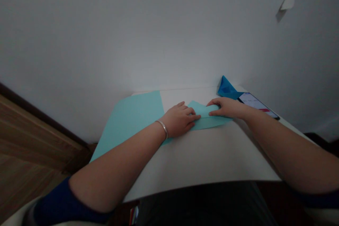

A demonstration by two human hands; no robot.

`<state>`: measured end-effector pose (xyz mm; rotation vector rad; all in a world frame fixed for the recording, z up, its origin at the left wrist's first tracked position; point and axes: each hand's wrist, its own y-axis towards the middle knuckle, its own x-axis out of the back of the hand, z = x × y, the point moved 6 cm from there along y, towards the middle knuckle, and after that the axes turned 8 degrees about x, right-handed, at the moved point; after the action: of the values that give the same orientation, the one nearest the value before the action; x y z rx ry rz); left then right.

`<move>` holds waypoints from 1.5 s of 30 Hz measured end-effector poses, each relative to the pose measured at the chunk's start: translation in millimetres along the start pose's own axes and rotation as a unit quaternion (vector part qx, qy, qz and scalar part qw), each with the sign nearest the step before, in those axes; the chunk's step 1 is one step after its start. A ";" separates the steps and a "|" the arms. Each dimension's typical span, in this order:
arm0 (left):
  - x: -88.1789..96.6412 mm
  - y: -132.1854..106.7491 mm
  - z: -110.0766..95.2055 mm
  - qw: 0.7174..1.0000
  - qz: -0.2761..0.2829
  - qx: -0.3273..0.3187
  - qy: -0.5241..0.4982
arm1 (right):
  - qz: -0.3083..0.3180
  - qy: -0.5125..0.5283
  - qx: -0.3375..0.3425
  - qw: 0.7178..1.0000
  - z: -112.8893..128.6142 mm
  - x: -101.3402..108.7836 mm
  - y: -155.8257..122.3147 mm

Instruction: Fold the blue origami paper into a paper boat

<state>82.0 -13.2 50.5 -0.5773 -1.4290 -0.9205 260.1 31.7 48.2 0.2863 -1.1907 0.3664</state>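
A folded light-blue sheet of paper (209, 123) lies on the white table under both hands, with a crease or flap edge running across it. My left hand (178, 118), with a silver bangle on its wrist, rests on the left part of the folded paper, fingers stretched out and pressing down. At the other end, my right hand (228, 107) grips the paper, thumb on top and fingers curved over its far edge. The far right of the paper is partly hidden by that hand.
A larger light-blue sheet (135, 113) covers the table's left side, partly under my left forearm. A blue folded paper boat (228, 89) stands at the back right beside a phone (255, 103) with a lit screen. Behind the table (206, 162) rises a wall (169, 35).
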 end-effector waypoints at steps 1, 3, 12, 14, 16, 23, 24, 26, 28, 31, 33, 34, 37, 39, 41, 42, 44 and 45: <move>-0.3 0.2 1.3 1.000 0.001 0.011 0.000 | -0.010 0.004 -0.002 1.000 3.3 -1.2 0.4; -3.9 0.7 4.5 0.999 0.010 0.038 -0.023 | -0.034 0.030 -0.001 0.999 10.7 -3.8 1.4; -22.8 1.8 8.9 0.984 0.069 0.091 -0.137 | -0.020 0.157 -0.071 0.985 13.6 -15.2 8.5; -22.8 1.8 8.3 0.984 0.078 0.090 -0.131 | -0.007 0.176 -0.067 0.982 13.5 -16.0 9.4; -22.9 1.8 8.4 0.985 0.079 0.089 -0.123 | -0.009 0.187 -0.066 0.980 13.8 -15.1 9.4; -26.5 0.6 9.7 0.991 0.070 0.076 -0.089 | 0.017 0.116 -0.055 0.992 20.0 -10.3 10.0; -26.4 0.6 9.6 0.991 0.068 0.074 -0.084 | 0.022 0.102 -0.048 0.993 20.8 -9.7 10.6; -26.2 0.8 9.2 0.992 0.071 0.073 -0.075 | 0.026 0.078 -0.035 0.996 21.3 -8.4 11.5; -25.8 1.1 8.7 0.992 0.079 0.073 -0.066 | 0.029 0.063 -0.031 0.997 20.4 -7.4 11.4; -25.7 1.0 7.9 0.991 0.100 0.071 -0.054 | 0.035 0.045 -0.040 0.998 15.2 -5.3 9.2; -25.3 0.7 7.5 0.990 0.109 0.070 -0.050 | 0.047 0.042 -0.035 0.997 11.0 -4.5 7.3; -24.9 0.5 7.4 0.990 0.110 0.069 -0.049 | 0.057 0.042 -0.030 0.997 8.7 -4.5 6.4; -24.1 0.4 7.1 0.990 0.111 0.066 -0.051 | 0.082 0.031 -0.036 0.995 -1.0 -4.1 3.9; -24.0 0.6 6.7 0.990 0.114 0.061 -0.051 | 0.092 0.021 -0.043 0.995 -6.0 -3.4 2.7; -23.8 0.8 6.3 0.990 0.114 0.056 -0.052 | 0.093 0.019 -0.046 0.994 -7.6 -2.1 1.9; -23.7 0.9 6.3 0.991 0.114 0.055 -0.051 | 0.092 0.019 -0.047 0.995 -7.4 -1.3 1.5; -23.7 1.0 6.4 0.990 0.116 0.055 -0.050 | 0.088 0.018 -0.052 0.995 -6.5 -0.2 0.8; -23.6 0.9 6.5 0.990 0.117 0.057 -0.048 | 0.087 0.017 -0.054 0.995 -5.9 -0.1 0.6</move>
<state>81.2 -3.0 28.2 -0.6947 -1.4543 -0.6295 264.8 34.6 46.0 0.0824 -1.2004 0.4555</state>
